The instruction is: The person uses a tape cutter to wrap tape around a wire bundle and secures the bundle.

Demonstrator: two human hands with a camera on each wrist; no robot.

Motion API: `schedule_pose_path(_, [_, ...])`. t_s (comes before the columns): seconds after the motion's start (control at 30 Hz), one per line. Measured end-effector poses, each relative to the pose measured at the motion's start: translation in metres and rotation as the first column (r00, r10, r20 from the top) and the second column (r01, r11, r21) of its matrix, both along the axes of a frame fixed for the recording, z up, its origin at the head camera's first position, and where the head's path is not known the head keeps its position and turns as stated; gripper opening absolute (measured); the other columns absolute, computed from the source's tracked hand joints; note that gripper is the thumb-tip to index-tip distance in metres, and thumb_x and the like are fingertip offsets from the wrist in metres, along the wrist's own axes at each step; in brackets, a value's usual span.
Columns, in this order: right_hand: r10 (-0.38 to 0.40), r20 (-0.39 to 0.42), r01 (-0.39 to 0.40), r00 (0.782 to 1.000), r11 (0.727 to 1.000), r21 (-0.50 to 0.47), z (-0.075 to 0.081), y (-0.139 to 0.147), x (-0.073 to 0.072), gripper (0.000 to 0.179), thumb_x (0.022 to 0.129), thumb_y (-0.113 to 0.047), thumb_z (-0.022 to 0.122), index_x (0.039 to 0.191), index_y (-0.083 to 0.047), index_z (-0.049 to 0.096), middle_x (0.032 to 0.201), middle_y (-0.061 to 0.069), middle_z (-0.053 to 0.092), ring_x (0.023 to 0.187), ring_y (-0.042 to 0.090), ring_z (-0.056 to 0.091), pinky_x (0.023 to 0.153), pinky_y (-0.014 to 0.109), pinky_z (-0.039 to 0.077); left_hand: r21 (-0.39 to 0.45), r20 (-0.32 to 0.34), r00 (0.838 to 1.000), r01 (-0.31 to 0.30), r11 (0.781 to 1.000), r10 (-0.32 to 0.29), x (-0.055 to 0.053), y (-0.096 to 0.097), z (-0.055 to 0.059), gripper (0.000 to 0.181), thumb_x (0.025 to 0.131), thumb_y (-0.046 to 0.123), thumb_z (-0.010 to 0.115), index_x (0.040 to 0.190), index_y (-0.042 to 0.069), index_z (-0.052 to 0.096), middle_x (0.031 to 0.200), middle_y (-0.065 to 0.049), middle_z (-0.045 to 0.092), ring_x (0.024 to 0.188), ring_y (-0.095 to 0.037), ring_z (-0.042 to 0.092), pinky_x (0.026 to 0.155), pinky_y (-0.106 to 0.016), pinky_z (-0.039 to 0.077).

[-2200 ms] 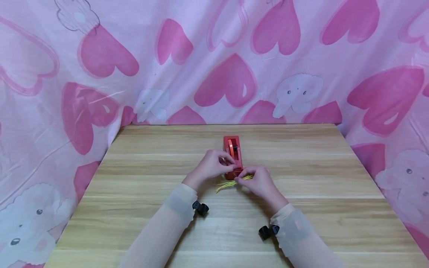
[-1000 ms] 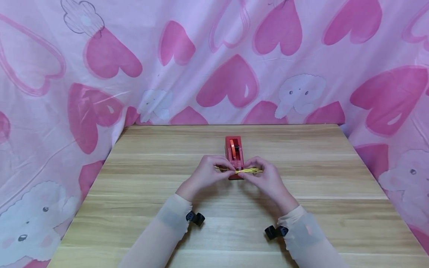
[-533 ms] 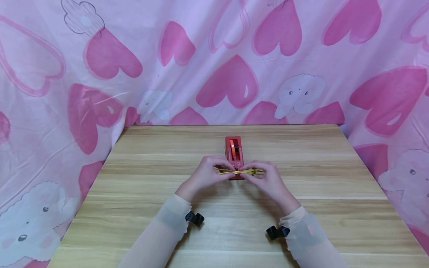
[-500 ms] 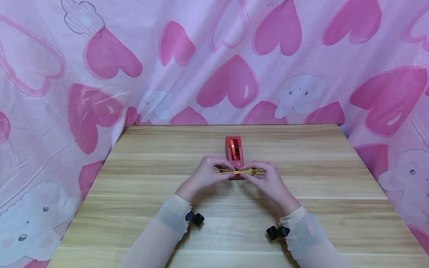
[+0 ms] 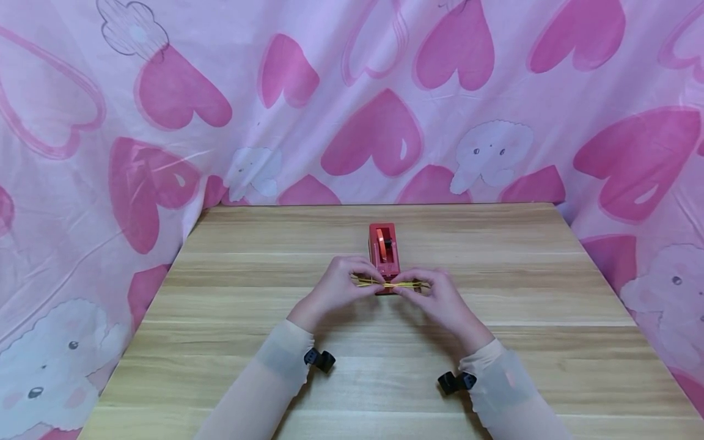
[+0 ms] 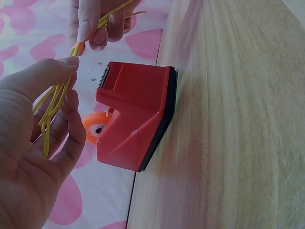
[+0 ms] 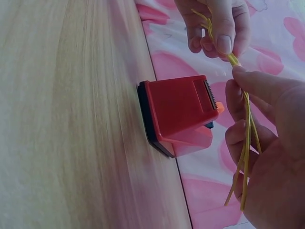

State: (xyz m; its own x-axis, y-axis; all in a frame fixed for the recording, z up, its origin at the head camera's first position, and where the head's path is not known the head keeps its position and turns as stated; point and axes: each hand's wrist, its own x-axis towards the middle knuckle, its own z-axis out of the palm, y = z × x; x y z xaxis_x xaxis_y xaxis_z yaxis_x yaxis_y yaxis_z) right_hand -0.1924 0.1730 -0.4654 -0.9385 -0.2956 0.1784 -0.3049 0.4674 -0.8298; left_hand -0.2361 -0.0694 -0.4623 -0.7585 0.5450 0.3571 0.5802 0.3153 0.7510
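A bundle of thin yellow cords (image 5: 409,285) stretches sideways between both hands, in front of a red tape dispenser (image 5: 389,267). My left hand (image 5: 334,288) pinches it near its middle between thumb and fingers, and loose ends (image 6: 46,131) hang over that palm. On the other side my right hand (image 5: 444,300) pinches the bundle close by, with more strands (image 7: 246,143) trailing past its fingers. A bit of orange tape (image 6: 80,46) shows on the bundle between the two hands. The dispenser carries an orange tape roll (image 6: 93,128) and a toothed cutter (image 7: 210,93).
The dispenser stands on a wood-grain table (image 5: 264,238), just beyond the hands. Behind the table's back edge hangs a pink cloth (image 5: 308,140) with hearts. Each wrist wears a small black camera (image 5: 321,359).
The left hand has left the dispenser's front and now pinches the bundle beside the right hand. The bundle has risen and straightened; in the last half second the hands shift only slightly.
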Motion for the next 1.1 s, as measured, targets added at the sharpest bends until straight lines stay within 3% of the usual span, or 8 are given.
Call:
schedule_pose_path(0.07, [0.004, 0.031, -0.004, 1.000, 1.000, 0.000, 0.0011, -0.0001, 0.0005, 0.012, 0.095, -0.031, 0.076, 0.107, -0.033, 0.078, 0.112, -0.013, 0.077, 0.101, 0.015, 0.066, 0.092, 0.039, 0.047, -0.002, -0.002, 1.000, 0.001, 1.000, -0.001, -0.0001, -0.0003, -0.0006, 0.010, 0.085, 0.013, 0.086, 0.094, 0.018, 0.083, 0.097, 0.007, 0.078, 0.095, -0.005, 0.068, 0.086, -0.025, 0.057])
schedule_pose_path(0.2, [-0.013, 0.076, 0.011, 0.997, 1.000, 0.029, 0.0027, -0.0004, 0.0008, 0.012, 0.096, -0.037, 0.074, 0.107, -0.034, 0.077, 0.110, -0.014, 0.077, 0.094, 0.021, 0.053, 0.088, 0.041, 0.030, 0.000, -0.012, 1.000, 0.007, 1.000, -0.007, -0.0004, -0.0007, -0.0014, 0.010, 0.085, 0.013, 0.086, 0.093, 0.017, 0.083, 0.096, 0.006, 0.078, 0.094, -0.005, 0.068, 0.085, -0.025, 0.056])
schedule_pose_path(0.43, [-0.033, 0.050, 0.031, 0.998, 0.999, 0.031, 0.0020, 0.0000, -0.0004, 0.016, 0.093, -0.030, 0.078, 0.109, -0.029, 0.076, 0.110, -0.011, 0.077, 0.108, 0.019, 0.062, 0.104, 0.047, 0.020, 0.011, -0.003, 1.000, 0.007, 1.000, -0.007, -0.0006, -0.0009, -0.0021, 0.010, 0.085, 0.013, 0.086, 0.094, 0.018, 0.082, 0.096, 0.006, 0.077, 0.093, -0.006, 0.068, 0.084, -0.026, 0.056])
schedule_pose_path(0.73, [-0.060, 0.026, 0.059, 0.998, 0.998, 0.025, 0.0036, 0.0011, 0.0004, 0.014, 0.095, -0.024, 0.076, 0.109, -0.026, 0.075, 0.111, -0.008, 0.077, 0.109, 0.019, 0.060, 0.101, 0.045, 0.031, -0.022, -0.030, 0.999, -0.017, 1.000, 0.016, 0.0011, -0.0004, -0.0012, 0.017, 0.085, 0.013, 0.086, 0.101, 0.017, 0.081, 0.103, 0.005, 0.077, 0.099, -0.008, 0.070, 0.090, -0.029, 0.057])
schedule_pose_path(0.97, [-0.045, -0.008, 0.045, 0.999, 0.999, 0.000, 0.0024, 0.0010, -0.0014, 0.017, 0.094, -0.017, 0.077, 0.110, -0.023, 0.076, 0.112, -0.006, 0.077, 0.110, 0.017, 0.068, 0.097, 0.046, 0.052, -0.031, -0.077, 0.996, -0.045, 0.999, 0.042, 0.0018, 0.0013, -0.0026, 0.016, 0.085, 0.011, 0.085, 0.100, 0.016, 0.081, 0.101, 0.003, 0.077, 0.089, -0.011, 0.068, 0.080, -0.026, 0.057])
schedule_pose_path(1.1, [-0.060, -0.055, 0.061, 0.997, 0.998, 0.020, 0.0019, 0.0000, -0.0009, 0.024, 0.090, -0.013, 0.081, 0.109, -0.025, 0.077, 0.110, -0.007, 0.076, 0.107, 0.016, 0.067, 0.097, 0.043, 0.049, -0.021, -0.057, 0.997, -0.057, 0.998, 0.056, 0.0032, 0.0016, -0.0022, 0.015, 0.086, 0.012, 0.085, 0.099, 0.016, 0.081, 0.100, 0.004, 0.076, 0.086, -0.009, 0.065, 0.077, -0.024, 0.057])
